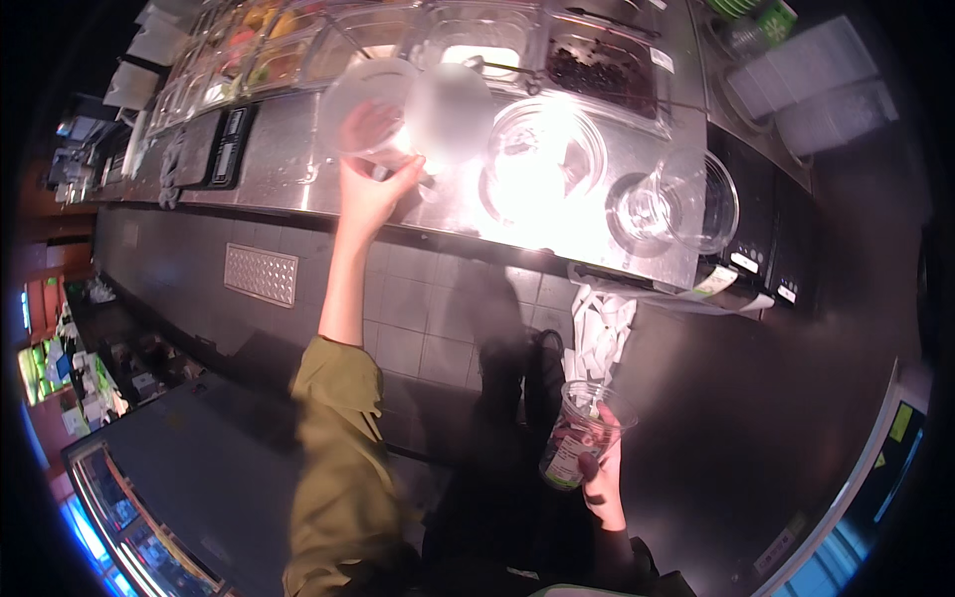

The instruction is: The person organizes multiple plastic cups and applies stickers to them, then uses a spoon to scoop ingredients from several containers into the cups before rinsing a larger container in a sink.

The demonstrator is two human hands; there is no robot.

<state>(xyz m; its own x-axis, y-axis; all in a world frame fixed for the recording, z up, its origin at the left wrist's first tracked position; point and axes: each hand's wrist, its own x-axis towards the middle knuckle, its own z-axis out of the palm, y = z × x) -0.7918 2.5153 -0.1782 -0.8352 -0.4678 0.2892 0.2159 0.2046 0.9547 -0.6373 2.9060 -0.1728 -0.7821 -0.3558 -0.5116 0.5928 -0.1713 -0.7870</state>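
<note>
My left hand [367, 190] reaches over the steel counter [276, 160] and holds a translucent plastic cup [377, 78]; its fingers show reddish through the wall. Touching or overlapping that cup is a pale round thing [451, 112], too blurred to name. Low and close to my body, my right hand [608, 492] grips a clear plastic cup [563, 448] that bears a printed label. This cup tilts, and its contents are hard to make out. To the right of my left hand, a clear round container [586, 138] stands under strong glare. A clear pitcher [720, 198] is at the counter's right end.
Clear food bins line the counter's back, some with fruit [283, 26], one with dark pieces [597, 71]. A flat scale [213, 149] lies left. Black label printers [757, 239] stand right, with label strips [604, 328] hanging below. Plastic containers [813, 78] are stacked behind.
</note>
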